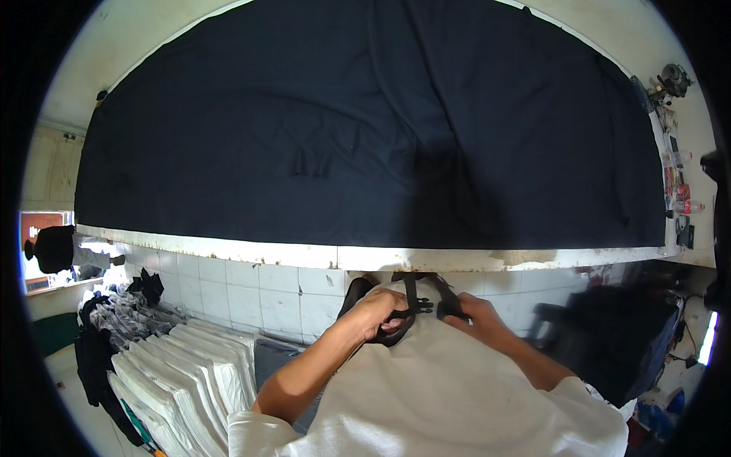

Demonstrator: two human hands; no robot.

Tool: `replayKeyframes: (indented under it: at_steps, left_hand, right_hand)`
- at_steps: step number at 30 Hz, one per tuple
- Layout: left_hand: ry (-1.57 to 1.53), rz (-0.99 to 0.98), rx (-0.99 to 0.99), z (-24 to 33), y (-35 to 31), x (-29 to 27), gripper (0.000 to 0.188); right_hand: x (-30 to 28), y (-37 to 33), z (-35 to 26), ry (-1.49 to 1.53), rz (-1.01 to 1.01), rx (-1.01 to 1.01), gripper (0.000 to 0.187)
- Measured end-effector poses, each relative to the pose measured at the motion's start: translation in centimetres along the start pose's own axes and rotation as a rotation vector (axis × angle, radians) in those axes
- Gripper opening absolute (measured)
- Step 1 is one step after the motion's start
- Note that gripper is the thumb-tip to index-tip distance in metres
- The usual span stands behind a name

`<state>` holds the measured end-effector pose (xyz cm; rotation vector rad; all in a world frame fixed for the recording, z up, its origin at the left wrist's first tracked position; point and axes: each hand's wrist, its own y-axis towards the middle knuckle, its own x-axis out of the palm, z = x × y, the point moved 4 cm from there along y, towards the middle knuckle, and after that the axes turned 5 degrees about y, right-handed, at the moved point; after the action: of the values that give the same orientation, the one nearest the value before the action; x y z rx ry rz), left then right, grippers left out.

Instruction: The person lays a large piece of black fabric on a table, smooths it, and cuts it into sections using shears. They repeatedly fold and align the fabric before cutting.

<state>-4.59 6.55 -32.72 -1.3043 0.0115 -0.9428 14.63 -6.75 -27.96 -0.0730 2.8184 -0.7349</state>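
Both hands are in front of my white shirt, at waist height, by the near edge of the table. My left hand (pixel 381 311) is closed round a black strap, which loops below its fingers. At the strap's end sits a black plastic buckle half (pixel 423 306) with prongs pointing right. My right hand (pixel 480 320) pinches a second dark piece (pixel 452 308), seemingly the other buckle part or strap end; its exact shape is hard to make out. A gap separates the two pieces. Beyond the hands, a wide dark navy cloth (pixel 228 167) lies spread over the table with some wrinkles.
The table's pale worn edge (pixel 289 253) runs across in front of me. Stacked white folded bundles (pixel 190 358) stand at lower left. Dark fabric (pixel 609 335) is heaped at right. Bottles and small items (pixel 681 206) line the far right. Another person (pixel 57 250) is at far left.
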Motion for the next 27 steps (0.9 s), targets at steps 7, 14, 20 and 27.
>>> replayKeyframes:
  at_steps: [7,14,20,27]
  left_hand:
    - [0.077,-0.026,-0.003,0.8,-0.5,0.8,0.017]
    - [0.148,-0.008,-0.107,1.1,-0.3,1.6,0.017]
    - [0.181,-0.036,-0.141,1.1,0.1,1.5,0.014]
    - [0.237,-0.087,-0.178,0.9,0.5,1.8,0.014]
  right_hand:
    - [0.3,-0.5,0.1,-0.034,-0.013,0.061,0.026]
    - [0.1,-1.6,0.3,-0.07,0.03,0.013,0.029]
    - [1.3,-1.7,0.1,-0.028,0.078,0.037,0.028]
    - [1.8,-1.5,-0.2,-0.04,0.01,0.039,0.027]
